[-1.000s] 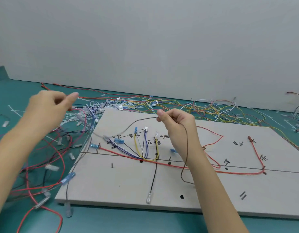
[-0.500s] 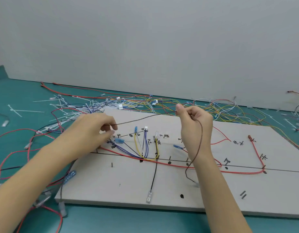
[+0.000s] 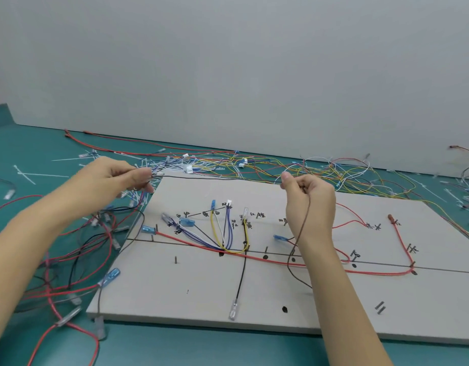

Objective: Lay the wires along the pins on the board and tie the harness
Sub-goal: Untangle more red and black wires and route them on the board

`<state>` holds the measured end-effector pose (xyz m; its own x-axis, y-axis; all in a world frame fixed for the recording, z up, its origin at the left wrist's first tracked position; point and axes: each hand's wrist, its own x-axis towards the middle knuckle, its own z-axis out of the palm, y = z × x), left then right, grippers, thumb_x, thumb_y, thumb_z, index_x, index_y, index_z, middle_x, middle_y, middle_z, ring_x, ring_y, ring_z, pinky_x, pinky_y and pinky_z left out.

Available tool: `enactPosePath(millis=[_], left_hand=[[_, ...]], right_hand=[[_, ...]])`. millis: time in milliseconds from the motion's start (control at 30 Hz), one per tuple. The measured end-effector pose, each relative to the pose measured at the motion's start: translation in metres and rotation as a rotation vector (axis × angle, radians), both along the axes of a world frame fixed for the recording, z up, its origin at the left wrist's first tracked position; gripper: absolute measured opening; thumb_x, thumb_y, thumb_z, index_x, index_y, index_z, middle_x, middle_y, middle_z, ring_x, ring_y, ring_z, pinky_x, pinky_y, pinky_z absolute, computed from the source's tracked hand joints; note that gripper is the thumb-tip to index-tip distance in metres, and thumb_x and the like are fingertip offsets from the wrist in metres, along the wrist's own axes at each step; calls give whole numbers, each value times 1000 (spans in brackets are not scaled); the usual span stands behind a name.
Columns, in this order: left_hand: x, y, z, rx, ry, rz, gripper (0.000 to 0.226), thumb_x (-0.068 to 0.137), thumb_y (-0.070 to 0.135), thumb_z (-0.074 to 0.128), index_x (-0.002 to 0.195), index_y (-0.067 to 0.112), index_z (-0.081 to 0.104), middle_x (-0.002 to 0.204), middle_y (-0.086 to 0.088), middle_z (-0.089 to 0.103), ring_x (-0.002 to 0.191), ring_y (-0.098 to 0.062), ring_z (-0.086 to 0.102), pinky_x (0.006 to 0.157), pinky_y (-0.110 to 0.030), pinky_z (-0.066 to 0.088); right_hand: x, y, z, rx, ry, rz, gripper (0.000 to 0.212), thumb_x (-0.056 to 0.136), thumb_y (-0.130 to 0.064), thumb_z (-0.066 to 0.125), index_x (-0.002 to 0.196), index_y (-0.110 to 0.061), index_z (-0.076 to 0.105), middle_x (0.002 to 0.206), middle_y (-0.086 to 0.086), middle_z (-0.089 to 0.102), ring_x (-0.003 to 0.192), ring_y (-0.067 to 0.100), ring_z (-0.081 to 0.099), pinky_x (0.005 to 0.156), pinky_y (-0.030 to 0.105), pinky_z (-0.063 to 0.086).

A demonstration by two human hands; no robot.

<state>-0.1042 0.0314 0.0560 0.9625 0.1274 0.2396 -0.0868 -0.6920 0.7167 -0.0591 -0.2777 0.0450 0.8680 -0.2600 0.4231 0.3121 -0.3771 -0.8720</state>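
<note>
Stretching between both hands, a thin brown wire [image 3: 222, 177] runs nearly level above the far edge of the pale board [image 3: 333, 307]. The left hand [image 3: 114, 178] pinches one end of it between thumb and fingertips, over the far left corner of the board, with the other fingers curled in. The right hand [image 3: 308, 204] pinches the wire further along between thumb and forefinger, above the board's middle; from this hand the rest of the wire hangs down in a loose loop in front of the wrist and reaches the board surface.

On the board, a long red wire [image 3: 280, 262] follows the drawn line past several pins, and yellow, blue, white and black wires fan up from one pin [image 3: 222, 253] toward handwritten labels. A black wire [image 3: 241, 276] with a clear terminal trails toward the near edge.

Loose wires [image 3: 254, 165] and white cable ties [image 3: 30, 175] lie scattered on the green worktop [image 3: 175, 350] beyond and left of the board.
</note>
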Motion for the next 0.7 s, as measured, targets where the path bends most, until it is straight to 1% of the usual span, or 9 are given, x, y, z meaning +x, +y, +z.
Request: enactPosePath(millis=[67,167,267,400,467,533,600,667,700], left_hand=[[1,8,-1,40,8,71,40,91,48,52,68,25,75,73,14,72,76,7,61,71,-25,41],[7,19,-7,129,38,250,47,99,41,46,65,22,73,70,14,65,75,1,53,70,-30,34],[11,48,-18,304,117,538,46,99,36,43,72,11,72,70,-14,63,72,-33,55,64,-34,40],[11,54,-21,532,302,709,51,91,50,55,90,0,65,100,-31,61,99,-47,53,87,-51,49],[10,40,-19,566,190,715,49,80,42,72,107,4,58,107,-31,57,104,-48,51,85,-54,48],[7,30,-14,536,89,609,41,74,18,74,110,17,54,101,-18,59,100,-42,54,81,-51,50],[5,22,-11,511,113,463,29,77,9,67,102,23,64,87,-2,65,91,-32,59,77,-41,51],[4,23,-11,539,233,402,9,86,16,64,88,17,73,74,0,68,81,-28,62,74,-34,50],[4,28,-11,545,291,392,14,90,21,63,84,14,74,72,-3,68,79,-28,62,74,-33,50]], right_hand=[[0,-3,0,7,-5,-26,29,93,-29,61,71,-11,66,66,-1,63,61,12,52,60,25,38],[3,-5,2,75,-22,-53,32,94,-28,61,71,-6,64,67,7,64,63,15,52,62,26,39],[3,-11,9,320,17,-11,31,94,-27,61,69,-9,62,52,1,51,51,15,42,53,24,33],[-4,-9,17,644,154,281,25,96,-27,58,78,-10,63,45,-6,38,34,7,24,38,15,16],[-6,-10,22,723,150,383,24,97,-26,57,81,-9,61,47,-7,37,36,7,22,38,17,15],[-8,-12,28,831,108,456,25,97,-24,55,78,-8,59,47,-7,33,39,8,24,38,19,18],[-9,-15,32,956,79,555,26,96,-23,54,74,-9,59,48,-6,31,44,9,27,45,20,25],[-10,-17,34,1036,77,658,29,96,-24,53,71,-11,60,48,-6,30,47,10,29,52,21,29],[-11,-17,34,1065,83,703,31,95,-24,53,68,-12,62,48,-6,29,47,10,29,54,21,31]])
